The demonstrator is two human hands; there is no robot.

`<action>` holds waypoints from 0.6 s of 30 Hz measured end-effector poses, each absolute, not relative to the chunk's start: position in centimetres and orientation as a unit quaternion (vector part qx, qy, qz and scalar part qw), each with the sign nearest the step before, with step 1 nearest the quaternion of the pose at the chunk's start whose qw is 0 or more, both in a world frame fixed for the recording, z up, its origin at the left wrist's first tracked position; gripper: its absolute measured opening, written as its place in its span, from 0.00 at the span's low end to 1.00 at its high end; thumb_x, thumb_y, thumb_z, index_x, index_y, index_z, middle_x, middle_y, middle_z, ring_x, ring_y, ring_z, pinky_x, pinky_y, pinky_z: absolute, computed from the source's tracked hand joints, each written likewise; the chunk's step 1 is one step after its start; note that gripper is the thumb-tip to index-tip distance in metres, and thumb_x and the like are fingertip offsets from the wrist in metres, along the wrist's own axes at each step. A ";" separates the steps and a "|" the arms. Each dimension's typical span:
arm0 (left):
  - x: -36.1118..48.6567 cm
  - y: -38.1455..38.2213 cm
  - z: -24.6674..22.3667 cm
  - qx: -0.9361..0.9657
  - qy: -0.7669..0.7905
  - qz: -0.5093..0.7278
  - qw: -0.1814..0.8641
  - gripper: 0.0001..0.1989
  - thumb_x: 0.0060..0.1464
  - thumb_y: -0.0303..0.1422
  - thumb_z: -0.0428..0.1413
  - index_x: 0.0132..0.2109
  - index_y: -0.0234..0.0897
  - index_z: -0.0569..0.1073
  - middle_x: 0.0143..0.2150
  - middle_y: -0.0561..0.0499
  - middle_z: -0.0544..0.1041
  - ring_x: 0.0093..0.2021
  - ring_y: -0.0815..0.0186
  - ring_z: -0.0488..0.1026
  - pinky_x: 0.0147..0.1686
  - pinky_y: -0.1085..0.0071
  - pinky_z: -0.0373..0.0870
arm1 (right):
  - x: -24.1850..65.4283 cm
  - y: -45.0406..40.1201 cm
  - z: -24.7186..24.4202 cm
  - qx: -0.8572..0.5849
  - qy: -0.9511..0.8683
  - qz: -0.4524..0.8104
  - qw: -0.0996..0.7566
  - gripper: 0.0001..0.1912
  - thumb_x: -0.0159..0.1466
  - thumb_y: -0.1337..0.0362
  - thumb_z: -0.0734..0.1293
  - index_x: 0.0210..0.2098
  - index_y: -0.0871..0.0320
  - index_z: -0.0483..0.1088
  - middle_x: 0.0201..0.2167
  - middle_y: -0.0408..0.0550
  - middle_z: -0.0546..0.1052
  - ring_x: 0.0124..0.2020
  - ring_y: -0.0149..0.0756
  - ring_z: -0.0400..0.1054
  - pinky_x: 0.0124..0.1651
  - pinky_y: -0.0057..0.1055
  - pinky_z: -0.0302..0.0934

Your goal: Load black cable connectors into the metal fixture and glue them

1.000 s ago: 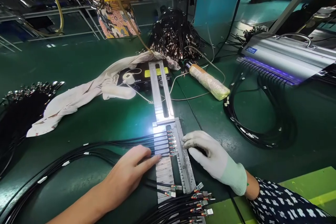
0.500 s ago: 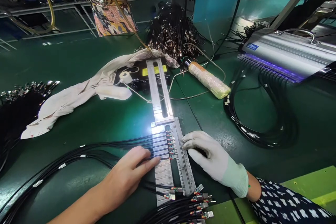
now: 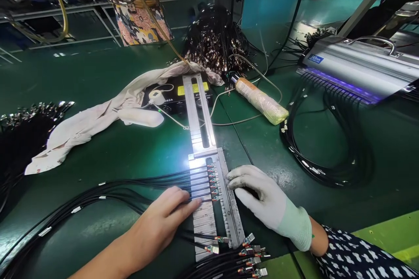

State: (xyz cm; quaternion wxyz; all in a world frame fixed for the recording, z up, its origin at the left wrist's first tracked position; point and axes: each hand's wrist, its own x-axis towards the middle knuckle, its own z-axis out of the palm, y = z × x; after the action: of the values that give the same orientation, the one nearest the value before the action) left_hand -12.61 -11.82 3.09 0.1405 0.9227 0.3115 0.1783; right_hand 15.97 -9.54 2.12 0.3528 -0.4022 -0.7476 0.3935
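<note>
A metal slotted fixture [image 3: 204, 218] lies lengthwise on the bench. Several black cables [image 3: 170, 178] run across its upper part, their small metal connectors [image 3: 214, 179] lined up against a raised bar [image 3: 229, 209]. My bare left hand [image 3: 163, 216] is over the lowest of these cables, thumb and index finger closed about it at the fixture's left edge; its other fingers are partly hidden. My right hand [image 3: 265, 196], in a white glove, rests beside the bar with its fingertips touching the right side, thumb and fingers apart. Two more cable ends [image 3: 212, 248] cross the fixture lower down.
More cables with bare connectors [image 3: 253, 261] lie at the front. A silver lamp unit [image 3: 363, 67] with a violet glow stands at right, a cable coil [image 3: 304, 165] below it. Behind are a wrapped bottle [image 3: 262, 100], white cloth [image 3: 94, 117] and a cable heap [image 3: 212, 39]. Another person stands opposite.
Both my hands keep nearly the same places at the fixture. The view has shifted slightly. Across the bench, the other person's hand with cables has come lower into view.
</note>
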 end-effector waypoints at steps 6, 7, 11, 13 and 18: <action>-12.4 -12.0 2.4 0.898 0.332 0.217 0.189 0.17 0.62 0.19 0.46 0.56 0.32 0.67 0.45 0.43 0.70 0.44 0.66 0.67 0.43 0.73 0.69 | 16.0 -9.5 2.0 -0.403 -0.744 0.403 0.349 0.11 0.64 0.75 0.62 0.39 0.54 0.73 0.44 0.46 0.75 0.49 0.37 0.67 0.53 0.38 0.63; -12.5 -12.2 2.3 0.898 0.337 0.213 0.186 0.18 0.62 0.19 0.46 0.56 0.33 0.67 0.46 0.43 0.69 0.46 0.66 0.67 0.44 0.73 0.68 | 16.0 -9.5 2.0 -0.403 -0.743 0.404 0.349 0.11 0.64 0.75 0.63 0.39 0.54 0.73 0.44 0.46 0.75 0.49 0.37 0.67 0.54 0.37 0.63; -12.9 -13.9 2.1 0.886 0.407 0.190 0.120 0.22 0.62 0.21 0.45 0.60 0.42 0.67 0.50 0.44 0.67 0.50 0.62 0.65 0.50 0.66 0.65 | 16.1 -9.5 1.9 -0.404 -0.743 0.413 0.339 0.11 0.64 0.74 0.63 0.39 0.54 0.73 0.44 0.45 0.74 0.50 0.36 0.67 0.54 0.37 0.62; -13.0 -14.8 1.8 0.875 0.444 0.175 0.081 0.23 0.63 0.23 0.44 0.60 0.47 0.68 0.48 0.45 0.68 0.49 0.61 0.65 0.49 0.63 0.64 | 16.1 -9.6 2.0 -0.409 -0.741 0.419 0.331 0.11 0.65 0.73 0.62 0.39 0.53 0.73 0.45 0.46 0.74 0.50 0.36 0.66 0.55 0.36 0.61; -13.1 -15.9 0.1 0.887 0.435 0.155 -0.012 0.21 0.68 0.34 0.40 0.63 0.44 0.65 0.41 0.46 0.74 0.43 0.63 0.70 0.45 0.64 0.66 | 15.9 -9.7 2.0 -0.413 -0.731 0.425 0.338 0.10 0.65 0.73 0.61 0.38 0.53 0.71 0.44 0.47 0.74 0.50 0.38 0.67 0.53 0.36 0.64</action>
State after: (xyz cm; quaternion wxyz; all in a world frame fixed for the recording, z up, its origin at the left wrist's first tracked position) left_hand -13.08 -15.87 0.05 -0.0117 0.8867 0.4354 0.1551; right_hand 15.87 -9.70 1.98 0.3382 -0.4126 -0.7310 0.4255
